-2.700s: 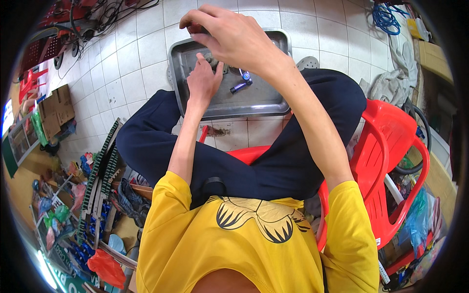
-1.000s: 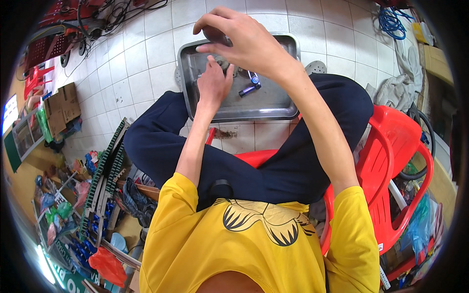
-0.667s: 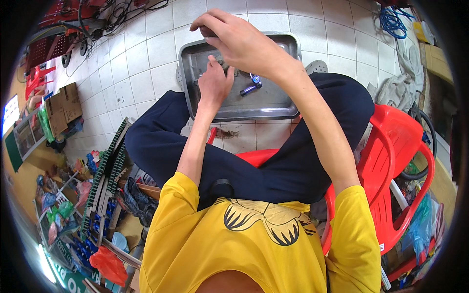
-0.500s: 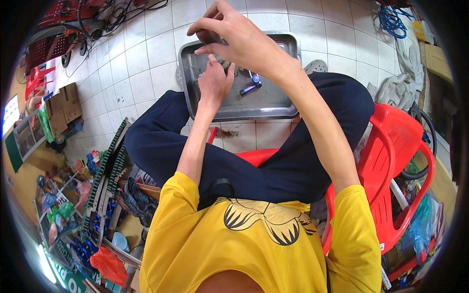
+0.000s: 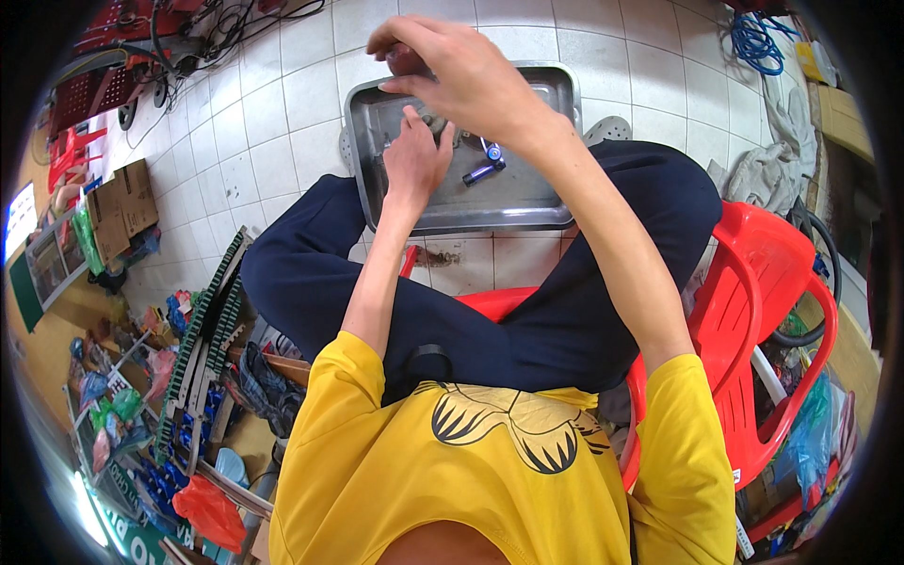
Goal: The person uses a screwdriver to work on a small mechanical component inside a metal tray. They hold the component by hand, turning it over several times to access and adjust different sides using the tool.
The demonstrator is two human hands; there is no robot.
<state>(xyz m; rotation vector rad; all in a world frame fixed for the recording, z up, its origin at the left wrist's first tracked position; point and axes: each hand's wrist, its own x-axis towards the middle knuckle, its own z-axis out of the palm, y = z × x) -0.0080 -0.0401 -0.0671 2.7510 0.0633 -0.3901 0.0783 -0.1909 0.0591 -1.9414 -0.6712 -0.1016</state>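
Note:
A grey metal tray [image 5: 527,212] lies on the floor between my knees. My left hand [image 5: 415,158] reaches into it, thumb and forefinger around a small greyish part [image 5: 434,123] whose kind I cannot make out. Above the tray's far edge, my right hand [image 5: 461,75] is curled about a dark red rounded thing [image 5: 406,60], perhaps a handle; the rest is hidden by the fingers. Right of my left hand, a short blue-purple cylinder [image 5: 484,171] rests on the tray bottom, with a small round blue-and-white piece [image 5: 492,151] touching or close to it.
My crossed legs [image 5: 377,292] flank the tray. A red plastic chair [image 5: 772,311] stands at my right. Green-and-black strips [image 5: 202,348], plastic bags and a cardboard box [image 5: 122,209] crowd the left. Blue hose [image 5: 758,42] lies far right on the tiled floor.
My right hand has shifted slightly and turned, its fingers lower and more curled, so the dark red thing shows more plainly. The left hand stays nearly still.

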